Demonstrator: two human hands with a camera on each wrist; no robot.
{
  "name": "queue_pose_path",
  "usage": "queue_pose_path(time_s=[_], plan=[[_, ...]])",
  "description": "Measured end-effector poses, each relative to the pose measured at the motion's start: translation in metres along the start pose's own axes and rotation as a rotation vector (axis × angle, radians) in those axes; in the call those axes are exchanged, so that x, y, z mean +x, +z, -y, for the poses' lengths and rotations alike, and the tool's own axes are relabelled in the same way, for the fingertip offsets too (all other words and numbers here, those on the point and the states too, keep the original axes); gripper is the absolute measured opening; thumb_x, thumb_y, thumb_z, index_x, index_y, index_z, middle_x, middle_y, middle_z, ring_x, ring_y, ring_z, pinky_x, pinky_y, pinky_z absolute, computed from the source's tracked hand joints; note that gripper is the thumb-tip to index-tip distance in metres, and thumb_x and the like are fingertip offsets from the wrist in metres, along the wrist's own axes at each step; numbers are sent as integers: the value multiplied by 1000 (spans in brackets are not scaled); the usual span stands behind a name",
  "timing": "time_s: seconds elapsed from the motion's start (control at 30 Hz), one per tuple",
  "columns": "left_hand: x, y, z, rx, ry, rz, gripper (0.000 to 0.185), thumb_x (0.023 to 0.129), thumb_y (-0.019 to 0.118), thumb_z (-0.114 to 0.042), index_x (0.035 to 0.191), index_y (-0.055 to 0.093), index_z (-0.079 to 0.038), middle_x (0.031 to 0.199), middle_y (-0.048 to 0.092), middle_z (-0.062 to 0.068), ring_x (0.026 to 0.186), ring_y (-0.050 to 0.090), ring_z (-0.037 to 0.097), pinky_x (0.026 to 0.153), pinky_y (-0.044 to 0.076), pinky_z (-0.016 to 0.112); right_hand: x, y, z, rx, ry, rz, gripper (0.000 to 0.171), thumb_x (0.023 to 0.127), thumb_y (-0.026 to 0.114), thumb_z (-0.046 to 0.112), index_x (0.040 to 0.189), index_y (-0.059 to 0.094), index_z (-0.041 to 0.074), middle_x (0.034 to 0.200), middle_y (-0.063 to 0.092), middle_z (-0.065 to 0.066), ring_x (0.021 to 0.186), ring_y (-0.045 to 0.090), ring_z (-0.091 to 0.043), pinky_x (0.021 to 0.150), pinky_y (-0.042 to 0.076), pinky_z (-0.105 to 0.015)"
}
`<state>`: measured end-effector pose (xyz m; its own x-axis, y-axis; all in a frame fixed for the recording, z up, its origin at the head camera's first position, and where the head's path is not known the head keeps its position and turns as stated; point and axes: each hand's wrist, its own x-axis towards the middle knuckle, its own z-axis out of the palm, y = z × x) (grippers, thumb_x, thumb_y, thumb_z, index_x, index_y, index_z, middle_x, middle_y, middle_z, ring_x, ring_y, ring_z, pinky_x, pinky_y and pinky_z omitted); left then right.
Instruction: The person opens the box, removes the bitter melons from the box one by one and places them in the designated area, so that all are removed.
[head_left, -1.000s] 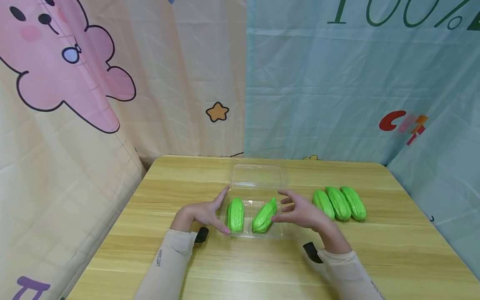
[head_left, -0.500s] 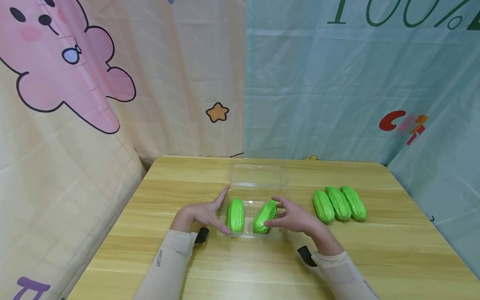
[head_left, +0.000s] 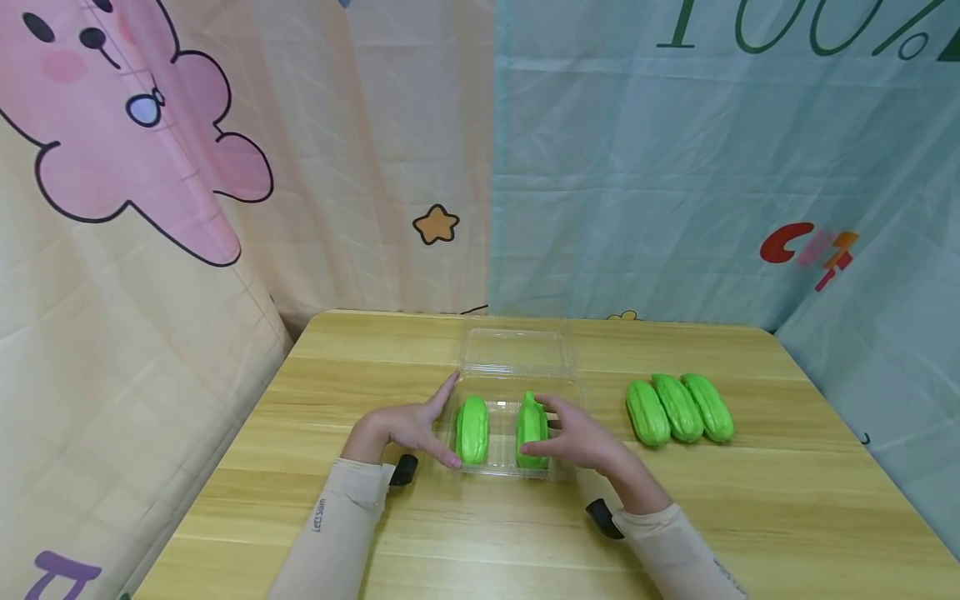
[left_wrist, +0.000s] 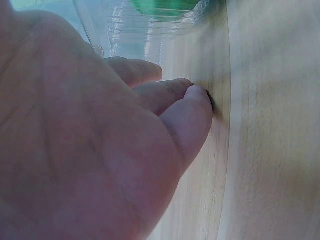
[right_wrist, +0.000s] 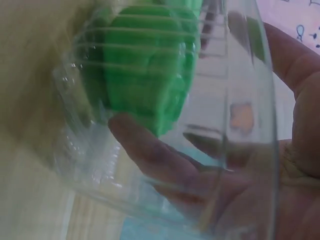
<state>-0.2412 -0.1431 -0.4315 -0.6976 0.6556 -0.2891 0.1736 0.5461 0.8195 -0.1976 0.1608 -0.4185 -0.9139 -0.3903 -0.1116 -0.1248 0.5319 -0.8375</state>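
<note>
Two ribbed green gourds (head_left: pixel 472 430) in clear tray (head_left: pixel 517 367)

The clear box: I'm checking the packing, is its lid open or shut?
Open. The lid lies flat behind the clear box, two green gourds uncovered.

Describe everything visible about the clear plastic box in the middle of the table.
The clear plastic box is a thin, transparent clamshell with ribbed walls, lying open on the wooden table, lid folded back flat. Its tray holds two green ridged vegetables side by side: the left one and the right one. The left hand rests straight-fingered against its left side; the right hand reaches into the tray, fingers on the right one.
</note>
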Motion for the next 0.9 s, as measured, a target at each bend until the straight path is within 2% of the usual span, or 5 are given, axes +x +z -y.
queue_pose_path(time_s=[0.13, 0.23, 0.33, 0.57, 0.9], plan=[[0, 0, -1, 1, 0, 2, 145, 75, 91, -33, 155, -29, -23, 164, -20, 19, 149, -6, 43, 119, 9, 57, 3, 8, -1, -62, -4, -39, 88, 79, 88, 21, 149, 40, -5, 140, 51, -23, 124, 53, -44, 99, 48, -53], [0, 0, -1, 1, 1, 2, 144, 75, 91, -33, 155, -29, -23, 164, -21, 19, 149, -6, 42, 119, 9, 58, 5, 12, -1, -100, 5, -53, 87, 77, 90, 20, 147, 43, -4, 127, 58, -16, 111, 59, -36, 91, 52, -49], [0, 1, -1, 1, 2, 2, 144, 75, 91, -33, 155, -29, -22, 164, -21, 19, 149, -7, 42, 119, 9, 57, 7, 13, -2, -122, 19, -57, 88, 75, 91, 20, 147, 45, -2, 118, 59, -11, 100, 58, -26, 85, 52, -45], [0, 0, -1, -2, 7, 2, 145, 75, 91, -33, 155, -29, -21, 164, -20, 20, 149, -6, 43, 118, 9, 58, 9, 14, -4, -137, 27, -64, 90, 72, 93, 19, 146, 46, -3, 117, 58, -11, 99, 57, -25, 87, 51, -47], [0, 1, -2, -8, -3, 0, 145, 74, 92, -32, 156, -27, -20, 165, -20, 14, 150, -7, 39, 119, 8, 55, 7, 14, -2, -144, 47, -73, 91, 72, 93, 19, 147, 46, -2, 129, 57, -16, 109, 58, -31, 91, 52, -49]])
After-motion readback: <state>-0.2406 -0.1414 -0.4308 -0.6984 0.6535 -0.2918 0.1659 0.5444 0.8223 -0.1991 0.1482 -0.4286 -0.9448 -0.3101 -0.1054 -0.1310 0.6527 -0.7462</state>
